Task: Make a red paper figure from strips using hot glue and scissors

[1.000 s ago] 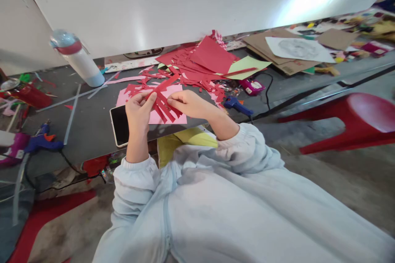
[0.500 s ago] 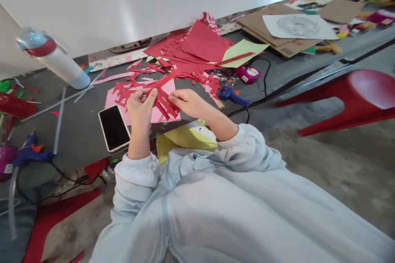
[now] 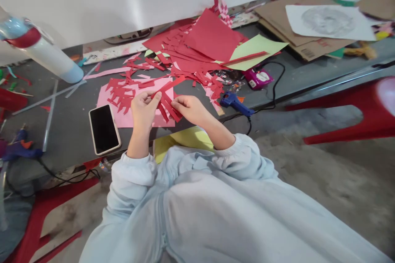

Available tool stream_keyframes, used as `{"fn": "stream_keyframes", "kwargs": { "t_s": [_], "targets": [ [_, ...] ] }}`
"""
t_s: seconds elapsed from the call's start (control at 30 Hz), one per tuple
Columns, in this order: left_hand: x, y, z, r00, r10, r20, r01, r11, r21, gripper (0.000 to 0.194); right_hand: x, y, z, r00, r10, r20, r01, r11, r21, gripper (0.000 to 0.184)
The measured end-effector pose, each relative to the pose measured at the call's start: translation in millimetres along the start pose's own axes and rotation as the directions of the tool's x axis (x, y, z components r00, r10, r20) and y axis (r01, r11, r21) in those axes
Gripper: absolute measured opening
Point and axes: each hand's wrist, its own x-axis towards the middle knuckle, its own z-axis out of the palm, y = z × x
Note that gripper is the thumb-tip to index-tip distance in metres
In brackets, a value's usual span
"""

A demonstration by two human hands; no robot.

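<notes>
Pinching was done w/ both hands on the cut red paper point(image 3: 172, 111), held b/w L hand point(image 3: 143, 109) and R hand point(image 3: 190, 109), over the near-right part of the pink sheet point(image 3: 126, 119). Its strips were fanned from the L grip twd near right, long axes slanted that way; one strip point(image 3: 172, 85) was angled far-right. R hand was set nearer the fanned ends. L thumb + fingers were closed on the left end; R fingertips were closed on a strip, exact contact partly hidden. Phone point(image 3: 105, 130) was left of L wrist.
</notes>
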Motion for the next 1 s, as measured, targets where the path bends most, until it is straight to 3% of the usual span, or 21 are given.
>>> {"fn": "stream_keyframes", "kwargs": {
  "t_s": [0.3, 0.5, 0.63, 0.73, 0.8, 0.9, 1.0],
  "targets": [
    [12, -5, 22.6, 0.993, -0.114, 0.014, 0.114, 0.993, -0.024, 0.022, 5, 24, -13, 0.996, 0.082, -0.021, -0.080, 0.994, 0.079, 0.026],
    [23, -9, 31.4, 0.971, -0.239, 0.014, 0.239, 0.969, -0.066, 0.016, 2, 19, -24, 0.964, 0.245, 0.104, -0.260, 0.950, 0.172, 0.023],
    [29, -16, 34.7, 0.956, -0.294, 0.004, 0.294, 0.956, 0.027, 0.013, -1, 18, -33, 0.930, 0.319, 0.180, -0.349, 0.922, 0.167, 0.030],
    [31, -19, 35.2, 0.964, -0.265, 0.037, 0.253, 0.948, 0.195, 0.015, -4, 19, -46, 0.905, 0.345, 0.249, -0.364, 0.931, 0.030, 0.036],
    [32, -20, 35.4, 0.975, -0.214, 0.065, 0.183, 0.929, 0.323, 0.017, -4, 18, -57, 0.902, 0.331, 0.277, -0.303, 0.942, -0.142, 0.041],
    [35, -21, 36.2, 0.980, -0.178, 0.088, 0.113, 0.866, 0.487, 0.022, -3, 12, -72, 0.919, 0.310, 0.242, -0.180, 0.878, -0.443, 0.048],
    [36, -20, 34.9, 0.983, -0.179, 0.047, 0.105, 0.750, 0.653, 0.022, -1, 7, -78, 0.945, 0.264, 0.190, -0.107, 0.803, -0.586, 0.046]
  ]
}}
